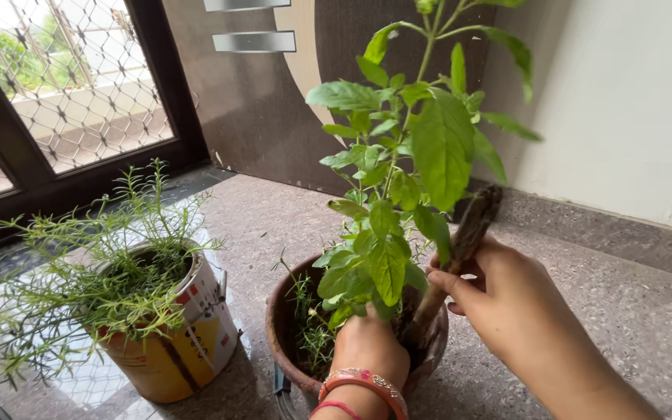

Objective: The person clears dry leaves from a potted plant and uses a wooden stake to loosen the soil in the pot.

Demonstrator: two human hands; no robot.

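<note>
Now | right hand (507, 299) grips stick (460, 249) | left hand (367, 342) in clay pot (278, 327)

We note a rough, bark-covered wooden stick (460, 249) and a matt, weathered clay pot (281, 342). The paint tin (188, 342) on the left is glossy printed metal. The floor (600, 311) is speckled stone, matt near the right and polished, reflective near the left. The far wall (624, 93) is smooth, matt plaster.
</note>
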